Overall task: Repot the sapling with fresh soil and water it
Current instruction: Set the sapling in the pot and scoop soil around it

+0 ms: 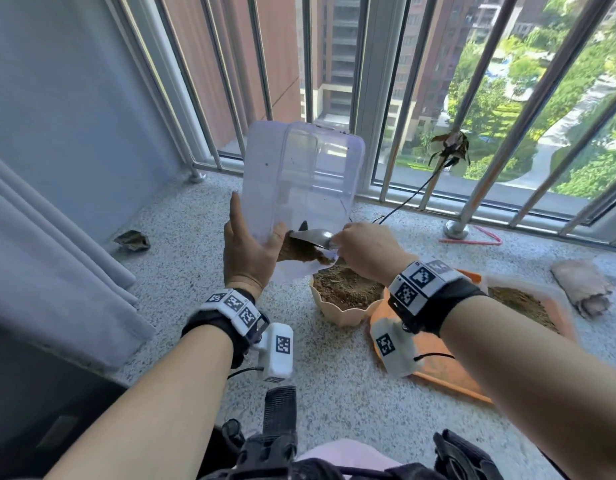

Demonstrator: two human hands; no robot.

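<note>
Brown soil (346, 287) fills the cream scalloped pot (337, 308), which sits on the speckled stone ledge (181, 244) just left of an orange tray (448, 375) holding more loose soil. Above the pot, the left hand (247, 251) grips a clear plastic container (299, 181) tipped mouth-down, thumb on the near wall and fingers wrapped behind, with a clump of soil gathered at its lower lip. The right hand (365, 249) is closed around the handle of a metal spoon (311, 237) whose bowl reaches into the container's mouth against that soil. The sapling (445, 150), thin-stemmed with withered brownish leaves, lies on the ledge behind the pot, its top leaning against the window bars (507, 133). A crumpled cloth (582, 285) rests at the far right, and a dry leaf (133, 240) lies near the grey curtain (50, 258).
</note>
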